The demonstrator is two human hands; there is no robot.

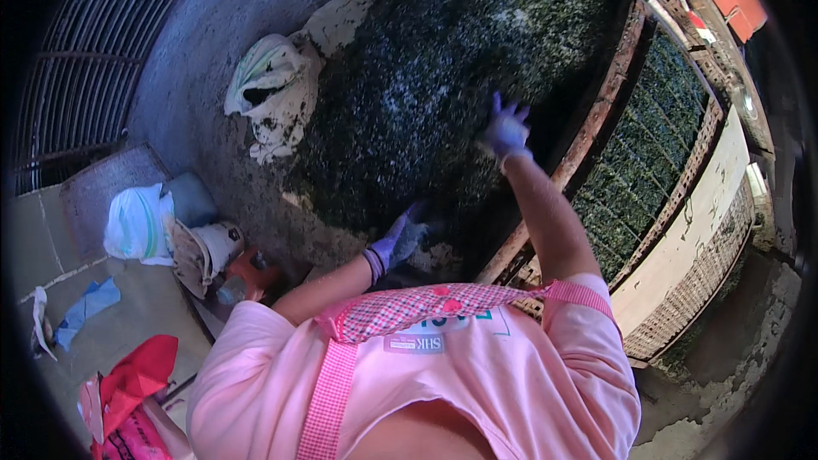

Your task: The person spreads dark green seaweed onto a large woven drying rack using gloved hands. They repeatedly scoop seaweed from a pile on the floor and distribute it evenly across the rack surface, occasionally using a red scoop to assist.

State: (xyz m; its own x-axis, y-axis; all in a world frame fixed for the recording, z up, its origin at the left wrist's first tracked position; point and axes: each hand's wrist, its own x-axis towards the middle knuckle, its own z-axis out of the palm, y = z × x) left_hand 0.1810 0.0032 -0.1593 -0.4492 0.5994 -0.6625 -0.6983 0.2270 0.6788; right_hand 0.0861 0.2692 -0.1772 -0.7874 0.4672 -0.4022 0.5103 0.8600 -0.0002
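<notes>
A broad heap of dark green leaves (409, 108) lies in front of me, loose and shredded-looking. My left hand (399, 239), in a purple glove, is at the near edge of the heap, its fingers blurred. My right hand (508, 131), gloved in purple too, is over the heap farther out, fingers spread, with nothing seen in it. Right of it runs a rusty-brown rail (601, 108), and beyond that a slatted rack (645, 147) is filled with the same green material. A whitish woven sack (281, 86) lies crumpled at the heap's left edge.
A metal grille (108, 57) is at the upper left. A white bucket (220, 246), a white plastic bag (137, 223) and a reddish-brown plastic stool (252, 271) are at my left. Red cloth or bags (137, 377) lie at the lower left. A perforated panel (696, 275) borders the rack.
</notes>
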